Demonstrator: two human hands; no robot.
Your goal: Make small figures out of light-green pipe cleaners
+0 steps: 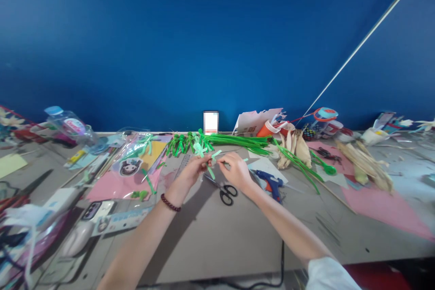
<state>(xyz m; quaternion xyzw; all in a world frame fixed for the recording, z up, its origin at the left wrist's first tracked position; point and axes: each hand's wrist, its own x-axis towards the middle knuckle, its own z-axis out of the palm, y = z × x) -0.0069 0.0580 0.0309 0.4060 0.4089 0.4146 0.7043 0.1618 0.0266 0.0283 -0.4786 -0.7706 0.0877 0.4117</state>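
My left hand (195,168), a dark bead bracelet on its wrist, is closed on a pale green pipe cleaner figure (200,149) with strands sticking out. Close on its right, my right hand (237,168) has its fingers pinched together at the end of a pale green strand; a short pale piece shows beyond its knuckles. Black-handled scissors (227,194) lie on the table just below the hands. Behind them stand several darker green pipe cleaner figures (181,142), beside a long bundle of green pipe cleaners (243,142).
A blue glue gun (271,182) lies right of my right hand. Dried husks (299,152) and orange cups (267,129) are at the back right. A clear plastic bag (131,156) covers pink paper on the left. A lit phone (211,122) leans on the blue wall.
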